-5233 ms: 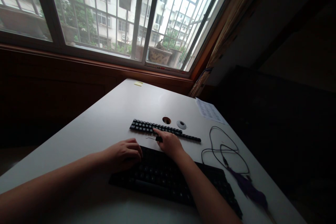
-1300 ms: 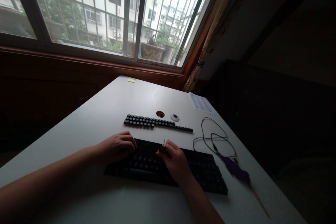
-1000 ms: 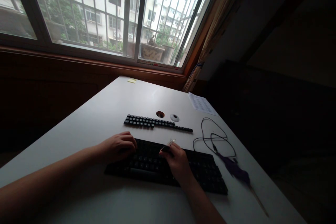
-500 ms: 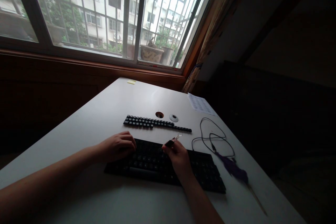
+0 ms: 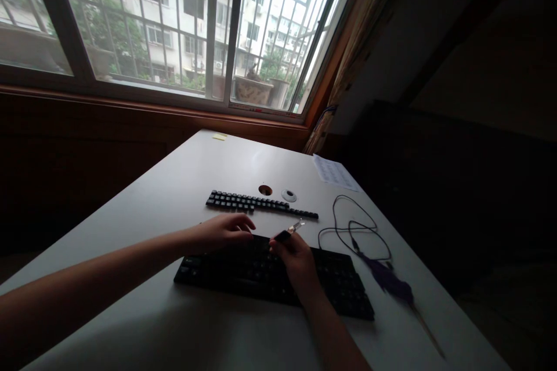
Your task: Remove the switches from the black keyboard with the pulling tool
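Observation:
A black keyboard [image 5: 217, 281] lies on the white table in front of me. My left hand [image 5: 228, 232] hovers over its upper left part, fingers curved and apart, with nothing visible in them. In my right hand [image 5: 298, 261] is a small keycap puller [image 5: 284, 236], its dark end pinched between thumb and fingers and its shiny wire prongs pointing up and away. That hand is above the right-middle of the keyboard and covers some of its keys. Behind the keyboard, loose black keycaps [image 5: 232, 202] stand in several rows.
A thin black cable [image 5: 348, 223] loops on the right. Beside it lies a purple duster-like thing [image 5: 391, 284] with a thin stick. Farther back are a round table hole [image 5: 265, 190], its grey cover [image 5: 289, 196], a printed paper [image 5: 333, 173] and a yellow note [image 5: 220, 137].
My left hand has moved right across the keyboard toward my right hand, uncovering the keyboard's left end. My right hand stays in nearly the same place with the keycap puller.

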The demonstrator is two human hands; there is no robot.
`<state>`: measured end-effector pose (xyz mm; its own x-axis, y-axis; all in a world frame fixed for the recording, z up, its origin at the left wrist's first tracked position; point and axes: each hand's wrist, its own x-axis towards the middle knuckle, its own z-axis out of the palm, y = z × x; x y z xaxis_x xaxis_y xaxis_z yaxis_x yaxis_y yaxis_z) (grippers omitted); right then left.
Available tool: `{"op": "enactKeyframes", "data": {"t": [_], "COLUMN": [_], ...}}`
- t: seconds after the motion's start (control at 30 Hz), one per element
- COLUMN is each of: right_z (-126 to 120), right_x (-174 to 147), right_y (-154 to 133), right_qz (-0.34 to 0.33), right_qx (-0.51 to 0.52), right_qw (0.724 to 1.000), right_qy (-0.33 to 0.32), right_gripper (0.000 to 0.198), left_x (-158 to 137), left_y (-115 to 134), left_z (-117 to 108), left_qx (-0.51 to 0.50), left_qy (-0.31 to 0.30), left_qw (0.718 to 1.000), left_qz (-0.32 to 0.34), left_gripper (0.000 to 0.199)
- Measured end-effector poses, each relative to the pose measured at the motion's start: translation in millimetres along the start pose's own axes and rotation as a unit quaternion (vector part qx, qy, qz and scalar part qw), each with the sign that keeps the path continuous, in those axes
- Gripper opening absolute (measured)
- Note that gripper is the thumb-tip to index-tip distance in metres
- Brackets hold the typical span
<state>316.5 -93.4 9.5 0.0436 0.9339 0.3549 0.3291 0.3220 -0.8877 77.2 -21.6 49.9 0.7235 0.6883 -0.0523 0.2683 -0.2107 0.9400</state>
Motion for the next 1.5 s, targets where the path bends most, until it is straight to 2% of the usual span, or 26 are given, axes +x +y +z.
{"op": "enactKeyframes", "data": {"t": [0.07, 0.13, 0.2, 0.33, 0.7, 0.93, 1.13, 1.23, 1.37, 1.5], "right_z": [0, 0, 0, 0, 1, 0, 0, -1, -4, -4], "right_x": [0, 0, -1, -1, -1, 0, -1, -1, -1, -2], "right_y": [0, -2, -3, -3, -3, -13, -14, -13, -10, -10], "right_qz": [0.002, 0.002, -0.003, -0.017, 0.005, 0.031, 0.047, 0.061, 0.078, 0.059], "right_qx": [0.008, 0.016, 0.018, 0.008, 0.047, 0.133, 0.147, 0.156, 0.166, 0.132], "right_qw": [1.000, 1.000, 1.000, 1.000, 0.999, 0.990, 0.987, 0.986, 0.982, 0.986], "right_qy": [0.005, 0.010, 0.013, 0.010, -0.004, -0.038, -0.036, -0.022, 0.037, 0.081], "right_gripper": [0.018, 0.017, 0.016, 0.014, 0.012, 0.012, 0.014, 0.016, 0.020, 0.025], "left_x": [11, 19, 24, 27, 28, 26, 25, 24, 23, 22], "left_y": [-3, -6, -9, -10, -21, -22, -23, -21, -21, -20], "left_z": [9, 19, 26, 31, 30, 31, 33, 33, 33, 32], "left_qx": [-0.084, -0.209, -0.294, -0.353, -0.366, -0.308, -0.294, -0.285, -0.282, -0.286], "left_qy": [-0.015, -0.060, -0.081, -0.084, -0.091, -0.077, -0.090, -0.095, -0.094, -0.083], "left_qw": [0.996, 0.975, 0.951, 0.931, 0.926, 0.948, 0.951, 0.954, 0.955, 0.954], "left_qz": [-0.029, -0.048, -0.050, -0.049, -0.037, 0.007, 0.018, 0.025, 0.024, 0.013], "left_gripper": [0.042, 0.045, 0.046, 0.045, 0.051, 0.056, 0.056, 0.055, 0.055, 0.054]}}
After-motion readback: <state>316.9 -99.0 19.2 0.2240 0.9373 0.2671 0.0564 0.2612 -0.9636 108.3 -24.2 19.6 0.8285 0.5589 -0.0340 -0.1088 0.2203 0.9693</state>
